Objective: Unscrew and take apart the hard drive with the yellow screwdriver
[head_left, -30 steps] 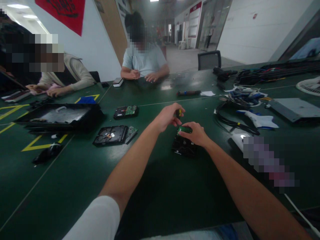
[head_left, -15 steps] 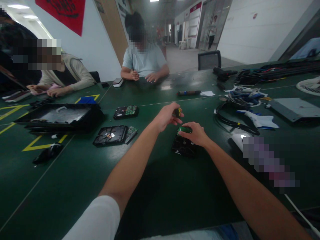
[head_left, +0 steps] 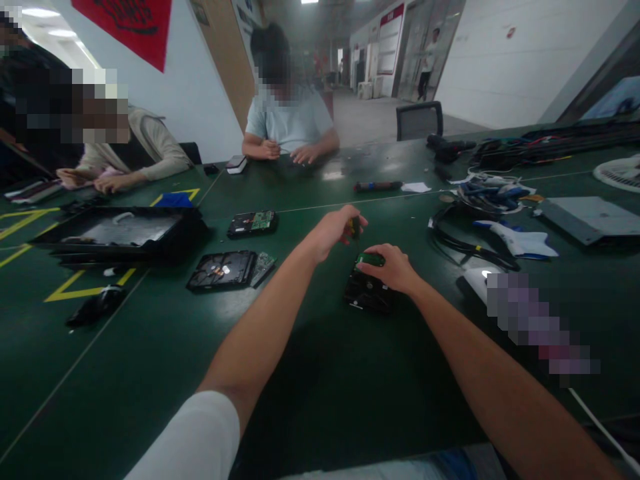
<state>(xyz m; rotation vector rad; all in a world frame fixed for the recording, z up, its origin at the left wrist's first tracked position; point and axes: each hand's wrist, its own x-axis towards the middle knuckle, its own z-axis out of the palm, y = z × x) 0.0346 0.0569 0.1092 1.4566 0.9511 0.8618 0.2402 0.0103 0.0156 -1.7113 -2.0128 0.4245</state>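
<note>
My left hand (head_left: 336, 230) pinches a screwdriver (head_left: 355, 228) upright, tip down; my right hand (head_left: 393, 268) presses flat on the drive (head_left: 367, 293), lying lengthwise away from me.

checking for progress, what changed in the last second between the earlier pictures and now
Almost nothing. The left hand shifted very slightly, still gripping the small screwdriver over the hard drive. The right hand stays pressed on the drive's green board. The drive has not moved.
</note>
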